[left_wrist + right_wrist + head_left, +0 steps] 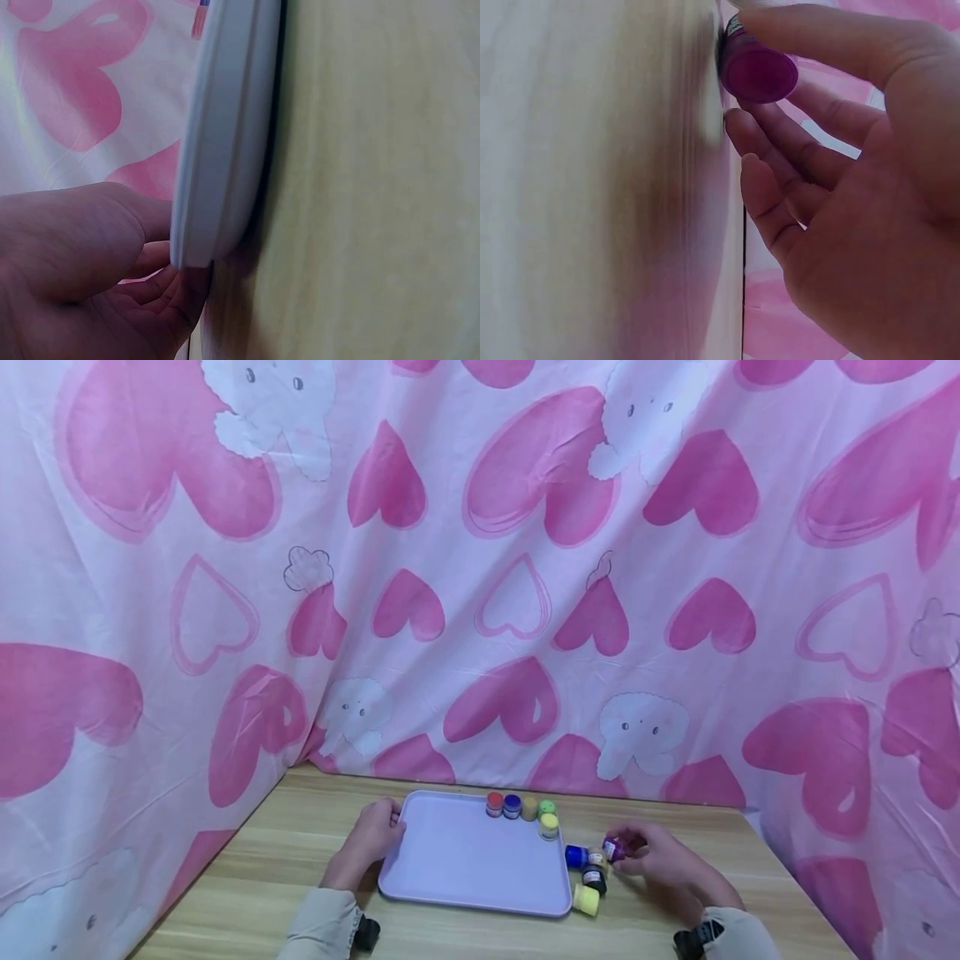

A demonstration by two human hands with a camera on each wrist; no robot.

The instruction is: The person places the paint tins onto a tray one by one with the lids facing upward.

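A lavender tray (457, 868) lies on the wooden table (262, 877). My left hand (386, 827) grips its left rim; in the left wrist view the thumb lies over the tray edge (225, 150) and the fingers (169, 289) curl beneath it. My right hand (628, 852) pinches a small purple paint jar (615, 847) just right of the tray. The right wrist view shows the purple jar (757, 71) held between a finger and the thumb, with the other fingers (780, 187) loosely bent below it.
Red (493, 803), blue (512, 806), ochre (529, 808), green (547, 807) and pale yellow (549, 826) jars stand at the tray's far right corner. Off the tray lie a blue jar (576, 856), a black one (594, 878) and a yellow one (587, 900). Heart-print cloth (480, 568) walls the back and sides.
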